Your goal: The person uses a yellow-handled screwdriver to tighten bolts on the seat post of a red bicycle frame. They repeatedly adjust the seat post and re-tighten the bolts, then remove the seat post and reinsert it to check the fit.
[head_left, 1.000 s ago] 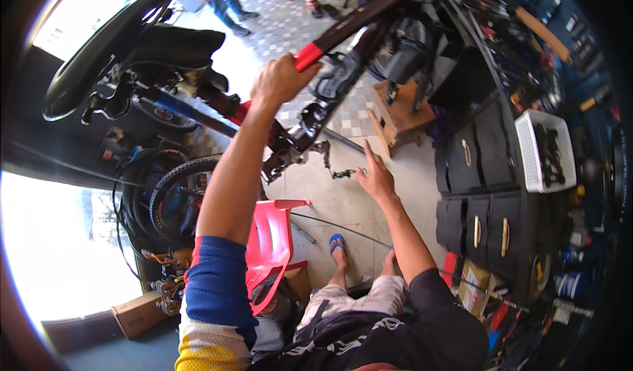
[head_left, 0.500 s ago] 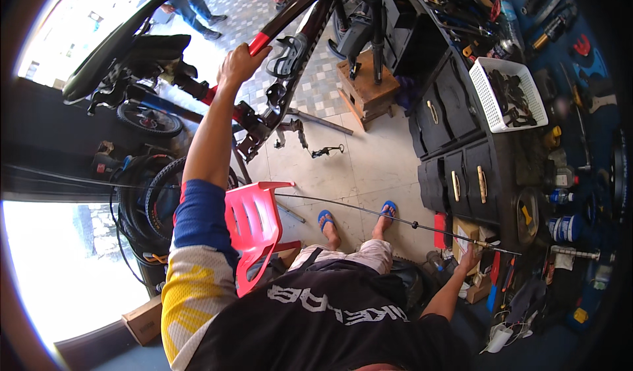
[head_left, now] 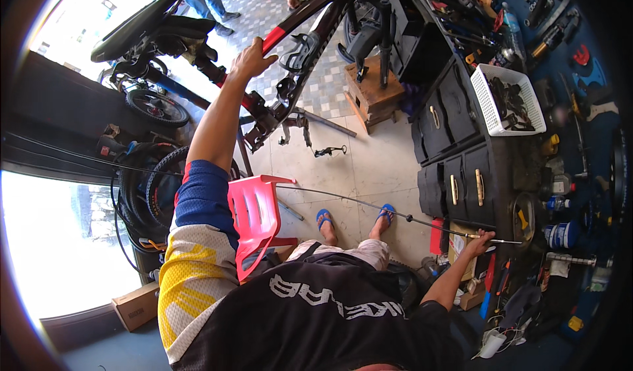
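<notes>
My left hand is closed around the red part of a bicycle frame at the upper left. The frame is dark with red, and a bottle cage is fixed to it. A black saddle is on its left side. At the right, my right hand grips a long thin black cable near its metal end. The cable stretches left across the room, passes my left arm and runs on toward the left wall.
A pink plastic chair stands left of my legs. Beyond is a wooden stool. The right-hand bench bears a white basket of dark parts, bottles and many tools. Tires lean at left; another person's legs show at the far left.
My right hand has moved away from me and slightly right, with the cable in it. My left hand stays on the frame; the view has shifted a little.
</notes>
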Available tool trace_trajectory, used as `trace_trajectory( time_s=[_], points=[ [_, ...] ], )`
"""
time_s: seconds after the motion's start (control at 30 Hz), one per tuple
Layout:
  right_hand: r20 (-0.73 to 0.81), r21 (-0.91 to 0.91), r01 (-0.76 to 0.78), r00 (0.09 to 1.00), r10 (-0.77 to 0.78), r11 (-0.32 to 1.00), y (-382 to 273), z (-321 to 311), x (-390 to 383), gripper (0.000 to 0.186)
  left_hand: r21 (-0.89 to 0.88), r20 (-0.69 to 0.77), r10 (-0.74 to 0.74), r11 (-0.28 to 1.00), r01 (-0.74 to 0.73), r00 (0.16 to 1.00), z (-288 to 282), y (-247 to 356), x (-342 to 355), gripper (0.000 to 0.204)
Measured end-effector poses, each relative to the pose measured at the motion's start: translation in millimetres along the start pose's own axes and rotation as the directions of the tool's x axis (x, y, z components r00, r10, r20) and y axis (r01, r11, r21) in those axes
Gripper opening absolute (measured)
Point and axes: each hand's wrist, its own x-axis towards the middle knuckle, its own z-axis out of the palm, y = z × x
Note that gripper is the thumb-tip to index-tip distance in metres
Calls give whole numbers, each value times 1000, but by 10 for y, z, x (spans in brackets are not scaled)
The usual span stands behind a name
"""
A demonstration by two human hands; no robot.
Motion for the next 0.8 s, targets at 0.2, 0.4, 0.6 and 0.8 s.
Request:
trace_trajectory(
  time_s=[0.2, 0.4, 0.6, 0.8],
  points=[
    [145, 86, 80, 985, -92, 993, -705, 563, -278, 49, 66, 131, 80, 994, -89, 988, -159, -204, 2, 67],
    [623, -343, 545, 742, -249, 765, -971, 1815, -846, 49, -13, 42, 59, 998, -59, 997, -81, -173, -3, 59],
    [853, -427, 759, 159, 497, 490, -485, 3264, -2763, 62, -27, 6, -8, 1000, 8, 1000, -196, 39, -97, 52],
    [840, -141, 869, -148, 522, 473, -407, 4311, -4787, 49, -31, -11, -16, 999, 16, 1000, -134, -74, -119, 49]
  ],
)
